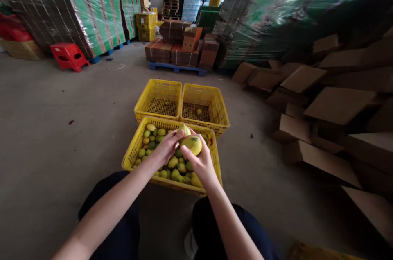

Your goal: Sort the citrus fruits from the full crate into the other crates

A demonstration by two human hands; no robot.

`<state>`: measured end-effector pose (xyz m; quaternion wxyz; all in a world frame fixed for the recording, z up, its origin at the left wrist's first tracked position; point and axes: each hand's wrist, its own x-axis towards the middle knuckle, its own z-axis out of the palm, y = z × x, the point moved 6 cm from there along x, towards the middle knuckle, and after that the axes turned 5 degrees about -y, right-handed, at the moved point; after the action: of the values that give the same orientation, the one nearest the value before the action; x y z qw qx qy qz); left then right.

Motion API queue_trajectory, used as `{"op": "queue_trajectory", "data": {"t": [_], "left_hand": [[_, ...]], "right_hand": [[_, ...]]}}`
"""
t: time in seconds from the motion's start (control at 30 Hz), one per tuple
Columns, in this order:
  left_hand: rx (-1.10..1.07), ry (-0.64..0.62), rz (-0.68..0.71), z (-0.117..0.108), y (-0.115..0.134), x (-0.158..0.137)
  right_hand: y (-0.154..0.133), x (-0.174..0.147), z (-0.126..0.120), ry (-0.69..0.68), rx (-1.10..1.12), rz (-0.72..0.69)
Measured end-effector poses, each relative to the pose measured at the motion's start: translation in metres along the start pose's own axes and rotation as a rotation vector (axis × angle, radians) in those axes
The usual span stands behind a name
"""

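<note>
My right hand (200,157) is wrapped round a large yellow lemon (192,145) with a dark patch on its upper side. Close beside it, my left hand (170,145) grips a smaller greenish-yellow lemon (184,130), partly covered by the fingers. Both hands are above a yellow plastic crate (128,151) holding many yellow and green lemons (173,162). Behind it stand two more yellow crates: the left crate (143,96) has one small lemon (167,103) on its floor, and the right crate (221,102) also has one lemon (198,111).
Cardboard boxes (340,104) lie heaped on the right. Flattened cartons (159,52) sit on a blue pallet (175,67) ahead. A red stool (70,56) stands at left, near wrapped green stacks (92,6). My knees (115,211) flank the near crate.
</note>
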<state>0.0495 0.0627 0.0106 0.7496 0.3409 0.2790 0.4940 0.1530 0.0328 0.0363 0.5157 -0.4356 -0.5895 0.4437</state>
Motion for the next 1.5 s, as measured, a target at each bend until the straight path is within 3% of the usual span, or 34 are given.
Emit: {"op": "queue_trajectory", "data": {"t": [0.13, 0.23, 0.5, 0.87, 1.1, 1.27, 1.37, 1.5], "left_hand": [[0.17, 0.137, 0.22, -0.011, 0.018, -0.003], [0.258, 0.146, 0.325, -0.013, 0.03, -0.007], [0.404, -0.014, 0.463, 0.01, 0.045, -0.023], [0.612, -0.055, 0.545, 0.013, 0.047, -0.03], [0.762, -0.146, 0.686, 0.012, 0.044, -0.026], [0.597, -0.103, 0.548, 0.007, 0.044, -0.021], [0.414, -0.022, 0.33, -0.003, 0.036, -0.015], [0.152, 0.041, 0.004, -0.013, 0.015, -0.008]], "right_hand": [[-0.014, 0.003, -0.035, 0.23, -0.235, -0.043], [-0.02, 0.001, -0.05, 0.332, -0.459, -0.143], [-0.023, -0.006, -0.035, 0.288, -0.655, -0.328], [-0.027, -0.01, -0.035, 0.292, -0.73, -0.406], [-0.029, -0.011, -0.034, 0.298, -0.751, -0.442], [-0.019, -0.005, -0.043, 0.325, -0.473, -0.28], [-0.007, 0.0, -0.044, 0.308, -0.225, -0.104], [0.019, 0.003, -0.032, 0.23, 0.195, 0.241]]}}
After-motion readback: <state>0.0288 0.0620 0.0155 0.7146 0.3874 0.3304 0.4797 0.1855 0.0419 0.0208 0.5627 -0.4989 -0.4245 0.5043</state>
